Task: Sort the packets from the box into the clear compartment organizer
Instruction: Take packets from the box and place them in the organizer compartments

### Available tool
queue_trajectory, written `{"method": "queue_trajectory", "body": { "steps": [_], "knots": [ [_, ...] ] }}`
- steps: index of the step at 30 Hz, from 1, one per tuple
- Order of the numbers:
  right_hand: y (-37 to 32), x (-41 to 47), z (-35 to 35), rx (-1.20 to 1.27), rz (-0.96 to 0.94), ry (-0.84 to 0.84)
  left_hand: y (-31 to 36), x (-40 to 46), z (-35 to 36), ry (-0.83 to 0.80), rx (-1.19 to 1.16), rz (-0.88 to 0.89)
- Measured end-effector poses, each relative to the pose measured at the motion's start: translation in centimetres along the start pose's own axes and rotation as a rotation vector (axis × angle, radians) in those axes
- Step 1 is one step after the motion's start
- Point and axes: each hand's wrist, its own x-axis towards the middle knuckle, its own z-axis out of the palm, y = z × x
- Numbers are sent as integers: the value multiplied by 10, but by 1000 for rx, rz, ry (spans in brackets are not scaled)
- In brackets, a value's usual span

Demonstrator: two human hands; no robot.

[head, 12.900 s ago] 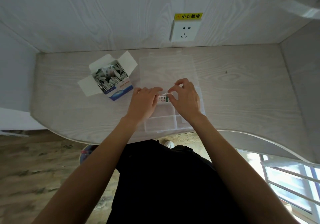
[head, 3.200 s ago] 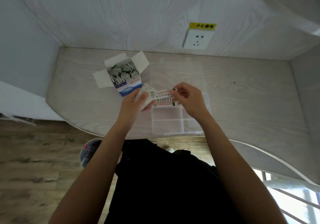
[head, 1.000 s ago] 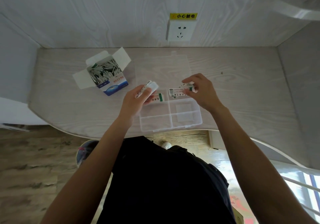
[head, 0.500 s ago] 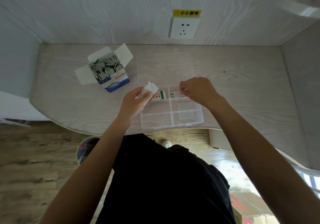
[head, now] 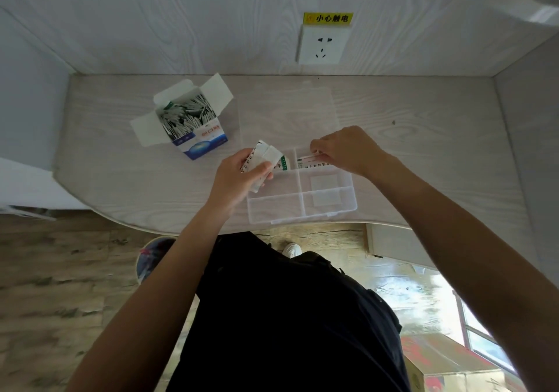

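Observation:
The clear compartment organizer (head: 302,210) sits at the table's front edge with its lid (head: 284,113) lying open behind it. My left hand (head: 239,176) holds a small stack of white packets (head: 263,158) just left of the organizer. My right hand (head: 348,149) reaches into the far right compartment, fingertips on a packet (head: 308,161) lying there. Another packet (head: 282,163) lies in the far left compartment. The open blue and white box (head: 193,122), full of packets, stands to the left.
A wall socket (head: 322,43) with a yellow label is on the back wall. Side walls close in the table on both sides. The table's curved front edge (head: 151,228) runs just below the organizer.
My right hand has lowered a packet into the far right compartment over the last second. My left hand keeps its stack in much the same place.

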Motion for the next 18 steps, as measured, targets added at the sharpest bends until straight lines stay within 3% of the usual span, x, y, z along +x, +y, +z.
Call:
{"method": "queue_trajectory", "body": {
  "steps": [7,10,16,18],
  "knots": [
    [2,-8,4,414,194,7,-3,4,1,-16,32,-1],
    [-2,-7,1,261,211,-28,-4,5,3,-20,5,-17],
    [-10,-1,4,-230,67,-71,1,4,6,-27,22,-14],
    [-13,-4,4,-263,99,-69,1,3,7,-34,17,-19]
  ]
}}
